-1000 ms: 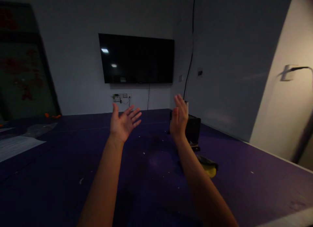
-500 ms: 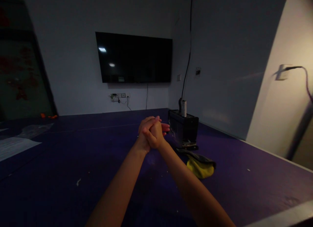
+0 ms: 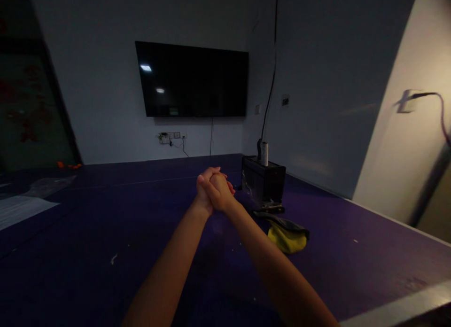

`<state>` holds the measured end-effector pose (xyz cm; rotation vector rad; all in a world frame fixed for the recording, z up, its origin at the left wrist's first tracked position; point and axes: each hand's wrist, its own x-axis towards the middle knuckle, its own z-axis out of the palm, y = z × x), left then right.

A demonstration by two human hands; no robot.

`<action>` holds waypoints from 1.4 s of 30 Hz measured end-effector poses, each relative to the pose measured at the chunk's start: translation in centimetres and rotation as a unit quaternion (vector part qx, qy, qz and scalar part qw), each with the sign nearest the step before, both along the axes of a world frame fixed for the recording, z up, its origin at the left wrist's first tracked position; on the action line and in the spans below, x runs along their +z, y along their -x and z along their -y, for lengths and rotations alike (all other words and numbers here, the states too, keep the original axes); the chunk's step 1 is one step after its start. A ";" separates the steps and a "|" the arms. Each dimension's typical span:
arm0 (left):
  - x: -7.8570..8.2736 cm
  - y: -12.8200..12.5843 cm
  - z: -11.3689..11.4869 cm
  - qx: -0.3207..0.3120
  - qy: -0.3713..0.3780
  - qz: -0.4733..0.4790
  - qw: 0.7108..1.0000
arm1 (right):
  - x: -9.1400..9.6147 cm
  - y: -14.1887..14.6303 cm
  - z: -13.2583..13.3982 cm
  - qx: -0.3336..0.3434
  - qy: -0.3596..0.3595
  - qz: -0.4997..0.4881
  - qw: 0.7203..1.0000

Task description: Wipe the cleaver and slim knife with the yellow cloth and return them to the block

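Note:
My two hands are clasped together over the purple tabletop, arms stretched out in front of me. My left hand [image 3: 202, 191] is closed around my right hand, its fingers showing over the top. My right hand [image 3: 221, 193] is wrapped about the left, with its thumb lying across. Nothing else shows between the palms, whose insides are hidden. To the right of the hands stands a black box-shaped device [image 3: 263, 182], apart from them. A yellow and dark grey cloth [image 3: 287, 237] lies crumpled in front of that device, beyond my right forearm.
A white cylinder [image 3: 264, 154] and a black plug with a hanging cable [image 3: 270, 94] are on top of the device. Papers [image 3: 24, 209] and clear plastic lie at left. A television [image 3: 193, 82] hangs on the far wall above sockets [image 3: 172, 136].
The clasped hands have shifted slightly left. The fingers that stuck out to the right are now folded in closer. The view has tilted a little; the objects stay put.

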<state>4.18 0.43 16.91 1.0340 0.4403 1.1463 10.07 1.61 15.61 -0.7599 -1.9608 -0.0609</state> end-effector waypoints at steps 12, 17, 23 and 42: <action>3.9 11.8 -1.6 0.236 -0.025 0.005 0.971 | -3.0 -10.9 1.7 -0.321 0.188 0.190 0.909; 4.4 13.9 -0.7 0.245 -0.047 0.037 0.968 | -9.8 -17.2 3.6 -0.345 0.270 0.258 0.861; 4.4 13.8 -0.8 0.219 -0.037 0.011 0.975 | -11.3 -20.2 3.5 -0.320 0.278 0.275 0.863; 4.4 13.4 -0.8 0.237 -0.049 -0.007 0.970 | -10.3 -15.5 -0.2 -0.529 0.281 0.260 0.758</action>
